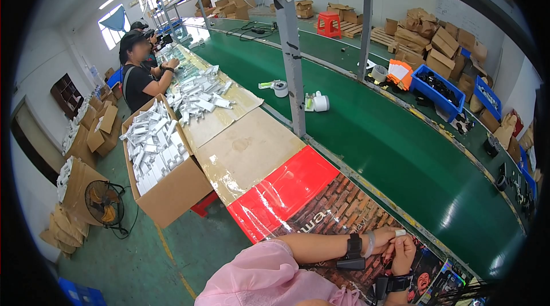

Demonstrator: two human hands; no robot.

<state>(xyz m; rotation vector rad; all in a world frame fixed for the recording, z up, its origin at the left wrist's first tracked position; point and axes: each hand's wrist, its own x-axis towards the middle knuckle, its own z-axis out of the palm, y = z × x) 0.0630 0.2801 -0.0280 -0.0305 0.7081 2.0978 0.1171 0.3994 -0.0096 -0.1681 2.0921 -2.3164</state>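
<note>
My left hand (pixel 382 241) and my right hand (pixel 404 253) meet at the lower right, above a tabletop covered with a brick-pattern printed sheet (pixel 329 206). Fingers of both are bent and pressed together, so each hand is closed. A small white piece (pixel 400 233) shows at their touching fingertips; its kind is too small to make out, and the fingers hide the rest. Dark bands with boxy modules circle both wrists, and a pale clear band (pixel 370 243) sits nearer my left hand.
Beyond a red sheet (pixel 286 191), white plastic parts (pixel 200 97) lie heaped on the table. A cardboard box (pixel 172 191) full of similar parts stands to the left. Alongside runs a green conveyor (pixel 366 145) with a grey post (pixel 289 48) and white round devices (pixel 318 102). Co-workers (pixel 137 71) stand farther off.
</note>
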